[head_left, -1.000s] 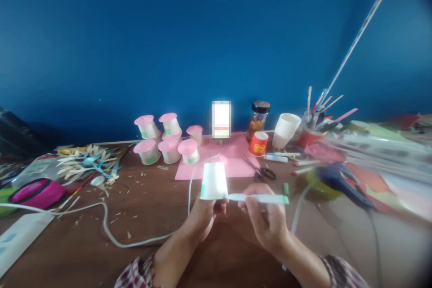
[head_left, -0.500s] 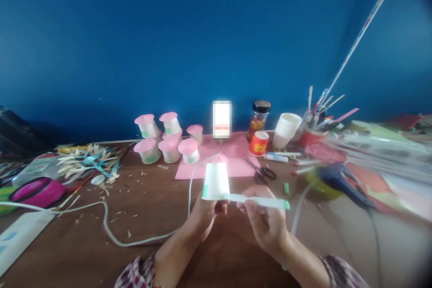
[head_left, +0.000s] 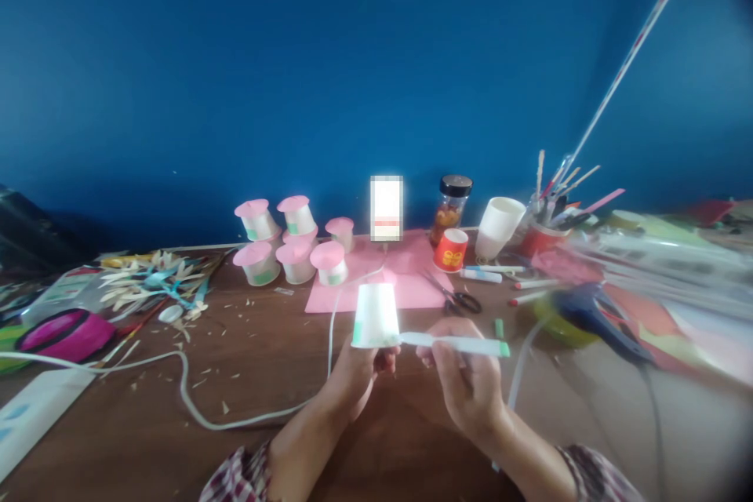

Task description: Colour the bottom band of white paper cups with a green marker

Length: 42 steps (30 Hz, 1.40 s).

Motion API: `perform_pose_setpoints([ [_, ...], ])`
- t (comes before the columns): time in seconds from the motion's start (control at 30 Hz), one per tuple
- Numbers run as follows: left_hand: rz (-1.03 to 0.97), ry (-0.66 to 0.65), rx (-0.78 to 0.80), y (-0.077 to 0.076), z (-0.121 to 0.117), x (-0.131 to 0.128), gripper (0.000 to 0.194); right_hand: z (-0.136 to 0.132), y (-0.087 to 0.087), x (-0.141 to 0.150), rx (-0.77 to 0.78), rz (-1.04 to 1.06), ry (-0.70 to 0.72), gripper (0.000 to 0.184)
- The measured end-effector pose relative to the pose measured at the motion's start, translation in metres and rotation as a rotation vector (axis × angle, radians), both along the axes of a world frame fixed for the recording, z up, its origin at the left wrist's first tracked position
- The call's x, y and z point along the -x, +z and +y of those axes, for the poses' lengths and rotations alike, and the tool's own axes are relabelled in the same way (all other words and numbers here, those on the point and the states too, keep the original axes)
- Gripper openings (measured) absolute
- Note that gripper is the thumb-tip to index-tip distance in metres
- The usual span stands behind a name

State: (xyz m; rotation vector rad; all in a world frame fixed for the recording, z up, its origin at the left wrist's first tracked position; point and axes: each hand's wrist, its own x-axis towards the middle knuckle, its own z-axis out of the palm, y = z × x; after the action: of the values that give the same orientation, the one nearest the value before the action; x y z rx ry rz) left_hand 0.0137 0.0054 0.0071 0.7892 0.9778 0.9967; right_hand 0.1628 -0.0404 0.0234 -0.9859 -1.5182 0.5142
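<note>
A white paper cup (head_left: 376,314), upside down with a green patch low on its left side, is held from below by my left hand (head_left: 356,376). Some of those fingers are hidden under the cup. My right hand (head_left: 467,376) is closed around a white marker (head_left: 471,345) with a green end. The marker lies nearly level, its tip at the lower right edge of the cup; whether it touches, I cannot tell. A small green cap (head_left: 499,327) lies on the table just beyond my right hand.
Several cups topped with pink discs (head_left: 252,255) stand at back left. Pink paper (head_left: 412,294), scissors (head_left: 462,300), a red cup (head_left: 451,251), a lidded jar (head_left: 452,208) and white cups (head_left: 500,220) lie beyond my hands. A white cable (head_left: 235,423) crosses the left side; a glue gun (head_left: 600,314) is right.
The marker tip has shifted slightly along the cup's lower right edge, and the marker's tilt has varied a little. The cup has moved marginally right; both grips are unchanged.
</note>
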Motion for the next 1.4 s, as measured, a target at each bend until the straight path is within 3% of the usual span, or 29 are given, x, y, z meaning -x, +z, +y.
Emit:
perform_pose_setpoints([
  [0.63,0.034,-0.015,-0.022,-0.0044,-0.0012,0.0020,0.018,-0.0004,0.0057,-0.0014,-0.050,-0.159,0.033,0.009],
  [0.97,0.012,-0.001,-0.007,-0.0072,0.0017,0.0003,0.007,0.0007,0.0017,0.0030,0.051,0.201,0.038,0.007],
  [1.2,0.035,-0.005,-0.024,-0.0037,0.0008,-0.0001,0.020,-0.0006,0.0013,-0.0016,-0.041,-0.085,0.039,0.009],
  [1.4,0.061,-0.018,-0.046,-0.0086,0.0001,0.0014,0.015,-0.0008,0.0023,-0.0013,-0.046,-0.141,0.033,0.011],
])
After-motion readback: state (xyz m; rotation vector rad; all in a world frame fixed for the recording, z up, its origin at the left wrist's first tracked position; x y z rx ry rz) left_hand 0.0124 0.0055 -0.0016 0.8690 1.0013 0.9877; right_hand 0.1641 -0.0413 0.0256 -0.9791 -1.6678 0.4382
